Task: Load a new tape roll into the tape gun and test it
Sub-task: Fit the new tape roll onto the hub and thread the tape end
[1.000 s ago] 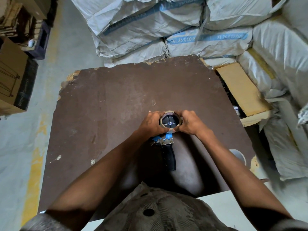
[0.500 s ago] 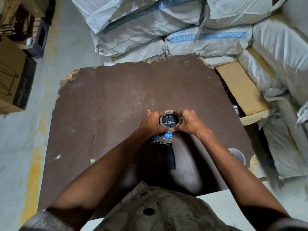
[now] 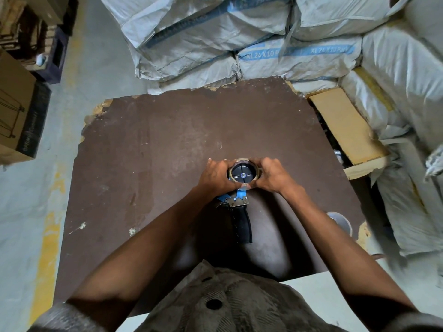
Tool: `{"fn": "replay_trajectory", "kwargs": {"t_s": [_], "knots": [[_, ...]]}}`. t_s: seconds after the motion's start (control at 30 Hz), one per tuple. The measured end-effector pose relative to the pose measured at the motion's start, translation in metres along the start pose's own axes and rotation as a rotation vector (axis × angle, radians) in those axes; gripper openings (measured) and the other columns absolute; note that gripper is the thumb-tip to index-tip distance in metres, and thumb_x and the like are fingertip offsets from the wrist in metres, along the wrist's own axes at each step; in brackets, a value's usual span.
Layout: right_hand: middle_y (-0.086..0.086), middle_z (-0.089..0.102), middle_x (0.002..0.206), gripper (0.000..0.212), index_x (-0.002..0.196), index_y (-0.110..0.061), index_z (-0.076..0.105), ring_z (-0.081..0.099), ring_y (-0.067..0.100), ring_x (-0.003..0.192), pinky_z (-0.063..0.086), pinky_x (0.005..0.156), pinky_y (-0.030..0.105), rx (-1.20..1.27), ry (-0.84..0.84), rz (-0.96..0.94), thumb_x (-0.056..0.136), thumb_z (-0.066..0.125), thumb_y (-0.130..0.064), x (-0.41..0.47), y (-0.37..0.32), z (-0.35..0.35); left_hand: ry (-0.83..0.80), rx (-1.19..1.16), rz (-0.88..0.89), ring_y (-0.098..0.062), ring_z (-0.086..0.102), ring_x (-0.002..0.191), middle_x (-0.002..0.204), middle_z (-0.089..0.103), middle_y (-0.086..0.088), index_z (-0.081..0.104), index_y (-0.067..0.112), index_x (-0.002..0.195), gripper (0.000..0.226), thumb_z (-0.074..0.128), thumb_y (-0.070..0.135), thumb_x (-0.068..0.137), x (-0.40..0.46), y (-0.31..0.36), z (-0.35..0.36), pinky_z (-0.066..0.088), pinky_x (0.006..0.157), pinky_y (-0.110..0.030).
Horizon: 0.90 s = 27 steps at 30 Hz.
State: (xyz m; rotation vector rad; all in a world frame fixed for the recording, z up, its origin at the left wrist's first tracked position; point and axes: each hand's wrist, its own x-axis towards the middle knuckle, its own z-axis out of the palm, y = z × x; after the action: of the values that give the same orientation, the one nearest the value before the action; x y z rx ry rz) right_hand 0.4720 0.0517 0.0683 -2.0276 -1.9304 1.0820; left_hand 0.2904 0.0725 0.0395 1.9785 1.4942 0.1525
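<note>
on the dark brown board [image 3: 167,144], near its middle, the tape gun [image 3: 239,204] lies flat with its black handle [image 3: 242,224] pointing back toward the person. blue frame and a metal plate with screws show just above the handle. the tape roll [image 3: 243,174] sits at the far end of the gun, round face up; its thin tan rim rings a dark hub with a cross shape and a small bright centre.

left hand [image 3: 215,177] curls round the left side of the roll, fingers closed against the rim, thumb down by the blue frame. right hand [image 3: 273,174] closes on the right side the same way, fingertips over the top edge, thumb meeting the lower rim. both grips look snug on the roll; the two thumbs nearly touch below it. whether the roll is fully seated on the hub, cannot tell.

a pale round object [image 3: 340,221] shows partly behind the right forearm, at the board's right edge. a tan slab [image 3: 345,125] lies just beside the board on the right. white woven sacks [image 3: 239,39] are stacked behind and to the right. cardboard boxes [image 3: 16,111] stand on the grey floor at far left, well apart from the board.
</note>
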Motion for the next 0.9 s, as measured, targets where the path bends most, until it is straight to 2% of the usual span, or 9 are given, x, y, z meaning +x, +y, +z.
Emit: {"fn": "replay_trajectory", "kwargs": {"t_s": [0.1,0.17,0.23,0.37,0.6,0.8,0.9], "knots": [[0.004,0.076,0.119,0.076,0.135,-0.015,0.066,0.069,0.02,0.113,0.049,0.095,0.022,0.001,0.001,-0.002,0.066,0.096,-0.025,0.001,0.001,0.001,-0.006,0.026,0.003,-0.025,0.055,0.127,0.129,0.066,-0.006,0.057,0.023,0.137,0.08,0.08,0.058,0.068,0.0,-0.002,0.001,0.014,0.122,-0.049],[0.004,0.076,0.119,0.076,0.135,-0.014,0.066,0.07,0.02,0.112,0.048,0.092,0.019,0.007,0.004,0.0,0.066,0.096,-0.025,0.002,0.002,0.002,-0.024,0.042,-0.005,-0.026,0.041,0.142,0.143,0.056,-0.012,0.051,0.021,0.143,0.086,0.079,0.057,0.07,-0.001,-0.003,0.0,0.007,0.124,-0.049],[0.004,0.076,0.117,0.076,0.134,-0.015,0.067,0.071,0.019,0.11,0.05,0.094,0.021,0.013,0.009,0.0,0.065,0.096,-0.025,0.002,0.003,0.002,-0.024,0.046,-0.005,-0.025,0.033,0.147,0.149,0.049,-0.014,0.047,0.02,0.146,0.086,0.079,0.053,0.073,-0.002,-0.001,-0.001,0.005,0.124,-0.048],[0.004,0.077,0.115,0.073,0.13,-0.015,0.069,0.071,0.02,0.108,0.055,0.099,0.031,0.026,0.018,0.003,0.064,0.097,-0.026,0.003,0.005,0.004,-0.034,0.015,-0.014,-0.027,0.028,0.149,0.152,0.045,-0.014,0.044,0.019,0.148,0.087,0.079,0.05,0.075,-0.003,0.0,0.0,0.002,0.124,-0.043],[0.002,0.077,0.114,0.072,0.129,-0.017,0.069,0.071,0.018,0.106,0.053,0.094,0.024,0.036,0.013,-0.004,0.063,0.097,-0.027,0.004,0.007,0.006,-0.043,0.018,0.011,-0.024,0.035,0.146,0.142,0.056,-0.012,0.048,0.018,0.144,0.093,0.076,0.064,0.068,0.008,-0.015,0.012,-0.004,0.124,-0.04],[0.002,0.077,0.113,0.074,0.129,-0.018,0.069,0.071,0.018,0.104,0.055,0.095,0.028,0.027,0.017,-0.015,0.063,0.097,-0.031,0.007,0.009,0.009,-0.025,0.055,0.065,-0.024,0.037,0.144,0.141,0.058,-0.013,0.049,0.015,0.144,0.088,0.076,0.058,0.072,0.007,-0.015,0.01,-0.005,0.122,-0.041],[0.0,0.077,0.11,0.07,0.126,-0.019,0.07,0.071,0.017,0.101,0.054,0.09,0.024,0.012,0.02,-0.023,0.063,0.097,-0.032,0.008,0.011,0.009,-0.022,0.056,0.071,-0.024,0.034,0.146,0.144,0.054,-0.015,0.047,0.013,0.145,0.087,0.077,0.054,0.074,0.005,-0.013,0.009,-0.008,0.122,-0.038]]}}
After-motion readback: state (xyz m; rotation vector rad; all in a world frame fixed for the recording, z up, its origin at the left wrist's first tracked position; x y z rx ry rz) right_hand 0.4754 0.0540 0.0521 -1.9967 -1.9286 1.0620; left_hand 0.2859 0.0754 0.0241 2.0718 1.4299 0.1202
